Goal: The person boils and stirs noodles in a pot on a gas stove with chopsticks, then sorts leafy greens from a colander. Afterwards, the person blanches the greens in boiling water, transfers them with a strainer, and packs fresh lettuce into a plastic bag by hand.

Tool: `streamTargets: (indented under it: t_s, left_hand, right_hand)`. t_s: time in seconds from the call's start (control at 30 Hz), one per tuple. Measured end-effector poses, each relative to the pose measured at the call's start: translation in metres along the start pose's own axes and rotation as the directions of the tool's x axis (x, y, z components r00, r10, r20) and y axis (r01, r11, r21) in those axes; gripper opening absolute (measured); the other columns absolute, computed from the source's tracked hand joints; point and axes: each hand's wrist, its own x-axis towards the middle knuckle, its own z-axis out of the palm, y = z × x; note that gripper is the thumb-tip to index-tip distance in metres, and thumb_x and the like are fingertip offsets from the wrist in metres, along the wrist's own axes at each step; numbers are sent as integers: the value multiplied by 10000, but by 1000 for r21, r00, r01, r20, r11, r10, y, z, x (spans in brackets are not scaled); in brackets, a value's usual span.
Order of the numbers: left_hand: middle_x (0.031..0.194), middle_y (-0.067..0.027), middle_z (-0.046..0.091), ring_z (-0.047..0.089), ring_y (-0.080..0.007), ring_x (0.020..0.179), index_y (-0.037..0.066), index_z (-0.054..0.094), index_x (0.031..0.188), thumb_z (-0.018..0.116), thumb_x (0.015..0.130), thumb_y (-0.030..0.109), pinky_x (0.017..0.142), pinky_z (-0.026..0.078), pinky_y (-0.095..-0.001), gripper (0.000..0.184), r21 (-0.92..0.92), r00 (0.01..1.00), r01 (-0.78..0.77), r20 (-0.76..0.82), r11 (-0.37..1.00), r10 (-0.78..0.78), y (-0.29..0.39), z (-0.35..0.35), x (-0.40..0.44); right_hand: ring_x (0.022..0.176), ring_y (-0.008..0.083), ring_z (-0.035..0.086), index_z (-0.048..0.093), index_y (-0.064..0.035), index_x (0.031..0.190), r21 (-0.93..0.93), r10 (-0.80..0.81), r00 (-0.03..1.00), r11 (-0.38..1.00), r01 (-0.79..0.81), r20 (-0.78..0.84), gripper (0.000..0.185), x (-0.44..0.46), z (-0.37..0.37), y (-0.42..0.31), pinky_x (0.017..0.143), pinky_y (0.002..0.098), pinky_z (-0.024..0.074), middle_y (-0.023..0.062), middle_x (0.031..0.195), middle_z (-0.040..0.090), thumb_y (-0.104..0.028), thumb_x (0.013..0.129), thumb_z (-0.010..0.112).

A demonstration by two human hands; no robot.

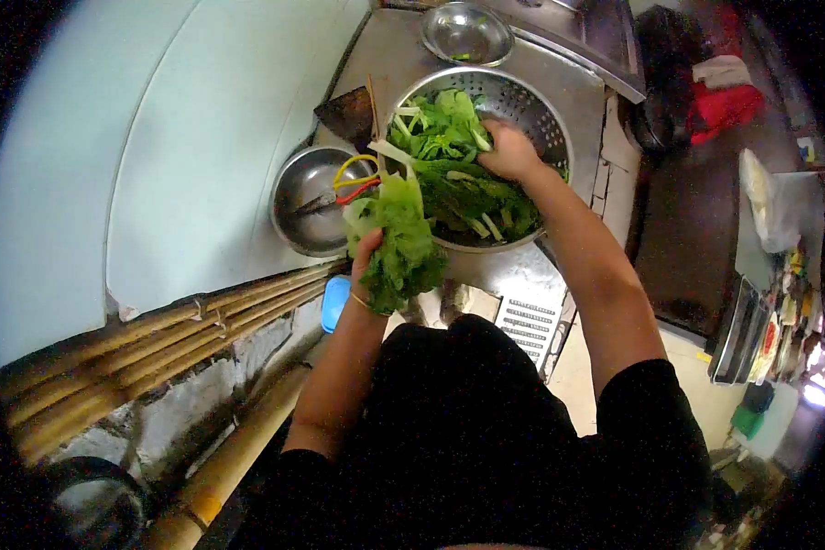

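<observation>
My left hand (pixel 368 261) is closed around a bunch of leafy greens (pixel 398 238), its pale stems pointing up and away from me. Beyond it stands a perforated metal colander (pixel 550 119) full of more greens (pixel 476 188). My right hand (pixel 511 151) reaches into the colander, its fingers curled against a pale stem and leaves there; the fingertips are partly hidden. Left of the held bunch sits a steel bowl (pixel 289 215). In it lies what looks like a pair of scissors (pixel 353 174) with yellow and red handle loops, partly covered by the greens.
Another steel bowl (pixel 467 35) with green scraps stands behind the colander on the metal counter (pixel 376 46). A dark wooden block (pixel 348 115) lies by the wall. Bamboo poles (pixel 174 335) run along the left. A blue plastic item (pixel 336 304) is below the bowl.
</observation>
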Motion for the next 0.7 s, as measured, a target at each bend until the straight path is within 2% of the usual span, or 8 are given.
streamTargets:
  t_s: [0.1,0.17,0.2,0.23,0.4,0.5,0.53,0.7]
  left_hand:
    - [1157,-137,577,580,-297,1016,44,463,1251,563,817,282,873,478,-435,506,-14,997,33,70,999,-32,-3,4,4]
    - [1170,-139,569,572,-303,1030,44,452,1263,573,806,288,884,472,-438,532,-3,993,43,111,999,-43,-3,2,2]
    - [1175,-139,566,569,-305,1036,47,447,1269,581,798,288,890,468,-441,545,0,991,33,131,999,-33,-4,2,2]
    - [1180,-139,564,566,-308,1042,50,442,1275,588,791,288,895,465,-444,559,6,988,25,150,1000,-25,-5,2,2]
    - [1188,-137,561,562,-306,1055,65,433,1290,609,768,269,909,458,-451,587,6,993,31,117,1000,-31,-3,-3,-2]
    - [1180,-150,561,566,-307,1046,52,426,1287,613,768,279,894,471,-453,596,11,999,5,53,1000,-5,2,-4,-6]
    - [1164,-162,564,574,-309,1028,38,419,1282,617,769,302,877,484,-454,610,20,999,-10,43,1000,9,1,-5,-8]
    - [1182,-162,556,569,-311,1044,45,414,1291,597,784,306,878,487,-450,600,-13,1000,-1,30,1000,1,11,-3,-25]
  right_hand:
    - [1201,367,446,361,-101,1357,550,-66,997,834,38,31,916,-18,-18,-33,1012,404,343,221,1319,442,-509,623,728]
    - [1257,436,350,87,-181,1456,179,-37,993,982,56,-108,1093,-13,29,-24,1034,440,303,301,1424,210,-505,638,737]
    - [1290,449,288,-36,-192,1451,-59,164,980,986,-159,108,1243,-38,-9,-77,1055,515,233,287,1452,127,-554,573,765]
    - [1268,455,321,-58,-205,1448,-230,149,988,964,-137,35,1264,-38,12,-76,1022,570,247,279,1454,130,-524,559,781]
    - [1018,357,567,123,-96,1436,-13,182,979,983,-182,93,1110,-28,6,-62,875,425,445,264,1163,536,-373,573,763]
    - [914,347,606,304,-23,1366,40,85,996,996,-85,-9,959,-9,12,-26,817,385,479,238,978,618,-332,573,746]
    - [911,354,611,461,-19,1212,-27,64,994,997,-67,-89,695,-20,-7,-39,897,384,449,181,1014,631,-238,621,754]
    - [939,182,571,481,1,1192,620,-76,997,783,45,24,592,-38,-55,-39,870,302,436,93,1049,616,-120,663,718]
